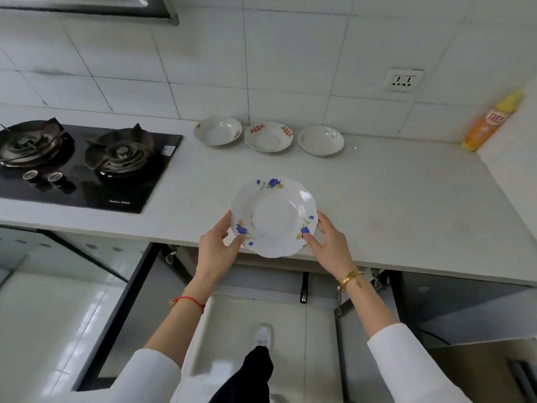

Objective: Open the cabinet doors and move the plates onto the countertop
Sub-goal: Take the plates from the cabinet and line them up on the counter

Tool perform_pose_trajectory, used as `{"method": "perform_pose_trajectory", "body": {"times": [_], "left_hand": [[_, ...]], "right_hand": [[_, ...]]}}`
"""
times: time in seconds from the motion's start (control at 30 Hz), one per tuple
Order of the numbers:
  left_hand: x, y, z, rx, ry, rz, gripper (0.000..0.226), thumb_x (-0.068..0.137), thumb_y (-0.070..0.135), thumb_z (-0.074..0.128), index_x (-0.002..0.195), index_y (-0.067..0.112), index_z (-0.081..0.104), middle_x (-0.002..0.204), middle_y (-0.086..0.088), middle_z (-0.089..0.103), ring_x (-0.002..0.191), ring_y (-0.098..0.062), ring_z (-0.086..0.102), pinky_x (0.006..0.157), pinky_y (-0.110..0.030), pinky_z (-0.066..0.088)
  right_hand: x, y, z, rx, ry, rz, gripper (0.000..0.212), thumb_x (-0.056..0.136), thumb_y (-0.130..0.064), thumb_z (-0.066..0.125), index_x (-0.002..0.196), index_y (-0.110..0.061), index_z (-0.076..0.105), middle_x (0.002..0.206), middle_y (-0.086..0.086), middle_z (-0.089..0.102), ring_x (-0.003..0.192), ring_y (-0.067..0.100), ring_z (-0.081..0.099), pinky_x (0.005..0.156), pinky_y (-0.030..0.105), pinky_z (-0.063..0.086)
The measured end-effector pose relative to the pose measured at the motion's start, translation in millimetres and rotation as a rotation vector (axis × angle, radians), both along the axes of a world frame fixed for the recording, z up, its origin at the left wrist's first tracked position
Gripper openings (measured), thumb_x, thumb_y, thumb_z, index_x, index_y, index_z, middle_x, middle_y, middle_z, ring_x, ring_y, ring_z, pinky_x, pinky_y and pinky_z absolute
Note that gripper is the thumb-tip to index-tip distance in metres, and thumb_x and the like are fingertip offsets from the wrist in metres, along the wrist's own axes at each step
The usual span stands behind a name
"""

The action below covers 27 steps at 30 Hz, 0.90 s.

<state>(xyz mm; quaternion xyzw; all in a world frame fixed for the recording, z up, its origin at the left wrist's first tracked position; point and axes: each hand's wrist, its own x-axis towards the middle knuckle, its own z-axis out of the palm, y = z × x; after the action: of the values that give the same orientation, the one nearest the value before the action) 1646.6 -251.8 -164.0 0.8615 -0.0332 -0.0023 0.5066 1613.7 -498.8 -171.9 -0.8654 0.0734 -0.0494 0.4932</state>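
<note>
A white scalloped plate with blue flowers (273, 216) hangs over the front edge of the white countertop (392, 199). My left hand (219, 245) grips its left rim and my right hand (331, 242) grips its right rim. Three more plates stand in a row at the back of the counter: a plain one on the left (218, 130), one with red patterns in the middle (268, 136), and a plain one on the right (321, 140). Below the counter, a cabinet door (116, 301) on the left and another (479, 309) on the right stand open.
A black two-burner gas hob (87, 167) is set into the counter on the left. An orange and yellow spray bottle (491, 122) leans in the back right corner. A wall socket (402, 80) sits above the plates. My foot (263, 335) is on the tiled floor.
</note>
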Motion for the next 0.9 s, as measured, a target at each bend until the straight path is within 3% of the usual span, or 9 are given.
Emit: {"method": "perform_pose_trajectory", "body": {"times": [0.2,0.47,0.67,0.8,0.9], "left_hand": [[77.3,-32.2,7.9,0.005,-0.019,-0.120,0.060,0.086,0.019,0.068,0.142,0.023,0.046,0.131,0.004,0.062,0.120,-0.022,0.059,0.096,-0.024,0.046],[147.4,-87.3,7.8,0.049,0.011,-0.311,0.058,0.088,0.023,0.067,0.143,0.025,0.045,0.133,0.005,0.061,0.120,-0.028,0.058,0.093,-0.025,0.043],[181.5,-133.4,0.3,0.036,0.050,-0.411,0.057,0.088,0.021,0.066,0.142,0.025,0.046,0.132,0.007,0.061,0.122,-0.023,0.057,0.096,-0.022,0.042],[201.2,-167.1,-6.9,0.036,0.080,-0.429,0.058,0.087,0.019,0.067,0.141,0.025,0.048,0.131,0.007,0.062,0.121,-0.021,0.057,0.095,-0.021,0.042],[216.5,-194.2,-14.3,0.058,0.091,-0.443,0.060,0.087,0.020,0.067,0.143,0.024,0.046,0.134,0.007,0.060,0.125,-0.019,0.055,0.103,-0.028,0.045]], "right_hand": [[47.3,-27.1,13.5,-0.038,-0.043,-0.118,0.047,0.092,-0.014,0.060,0.137,-0.018,0.045,0.114,-0.015,0.055,0.107,-0.001,0.048,0.074,-0.010,0.032],[73.1,-68.1,15.0,-0.027,-0.030,-0.283,0.045,0.092,-0.014,0.060,0.135,-0.017,0.047,0.126,-0.005,0.061,0.111,0.001,0.051,0.079,-0.004,0.037],[88.3,-104.1,7.0,-0.029,0.024,-0.374,0.043,0.092,-0.018,0.060,0.134,-0.018,0.048,0.125,-0.003,0.062,0.108,0.003,0.052,0.075,0.001,0.040],[100.7,-131.7,1.4,-0.017,0.050,-0.420,0.045,0.092,-0.017,0.060,0.135,-0.018,0.048,0.128,-0.002,0.061,0.111,0.004,0.051,0.089,0.016,0.040],[113.7,-156.1,-3.1,-0.012,0.066,-0.445,0.046,0.091,-0.015,0.060,0.135,-0.019,0.048,0.127,-0.003,0.061,0.115,0.010,0.054,0.091,0.019,0.040]]}}
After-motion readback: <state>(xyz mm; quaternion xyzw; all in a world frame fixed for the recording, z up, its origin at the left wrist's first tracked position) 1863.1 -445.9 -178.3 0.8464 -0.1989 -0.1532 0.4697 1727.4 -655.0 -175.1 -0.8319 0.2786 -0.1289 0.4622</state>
